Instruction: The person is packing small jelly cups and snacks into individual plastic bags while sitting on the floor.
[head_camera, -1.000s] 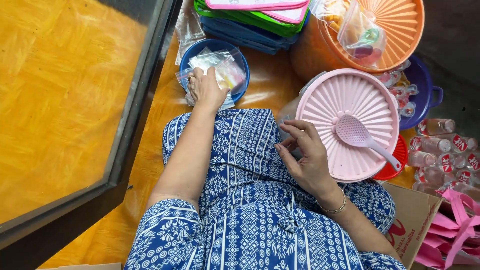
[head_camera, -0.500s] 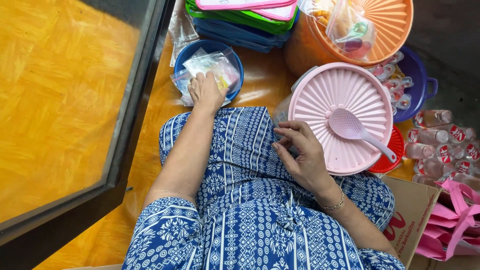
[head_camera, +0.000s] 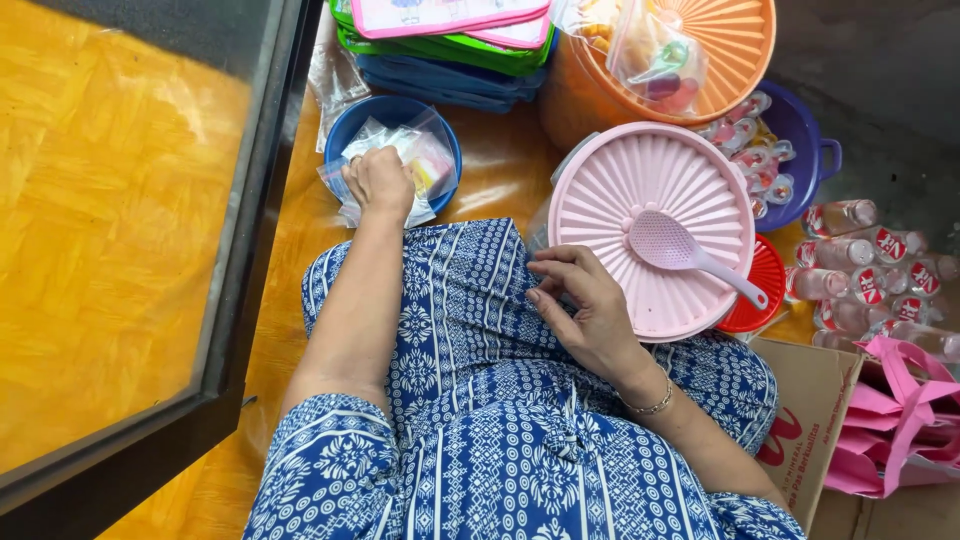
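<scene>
- Where the left edge of the frame begins, a dark-framed glass pane (head_camera: 120, 230) fills the whole left third, with a yellow-orange surface showing behind it.
- Just right of the pane, in the upper left-centre, a blue bowl (head_camera: 352, 122) sits on the orange floor (head_camera: 500, 170) and holds small clear plastic bags (head_camera: 420, 155).
- The left hand (head_camera: 380, 182) lies on top of those bags with its fingers curled down into them; it appears to grip them, though the fingertips are hidden.
- Above the bowl, at the top centre, lies a stack of flat green, blue and pink-edged pouches (head_camera: 450, 40).
- In the centre of the frame, the right hand (head_camera: 585, 305) hovers over the lap in blue patterned cloth (head_camera: 470, 330); thumb and forefinger are pinched together, and I cannot tell whether something tiny is held between them.
- A thin bracelet (head_camera: 650, 405) circles that wrist.
- Just right of the hand, touching its fingers' edge, is a round pink ribbed lid (head_camera: 620, 200) with a pink spoon (head_camera: 685, 250) lying on it.
- Above it, at the top right-centre, an orange basket (head_camera: 740, 50) carries a clear bag of coloured items (head_camera: 655, 60).
- Farther right, a purple tub (head_camera: 805, 135) holds small sealed jelly cups (head_camera: 750, 150).
- A small red lid (head_camera: 760, 290) peeks out below the pink one.
- At the right edge lie small plastic bottles (head_camera: 870, 270), a cardboard box (head_camera: 810, 430) and pink bags (head_camera: 900, 430).
</scene>
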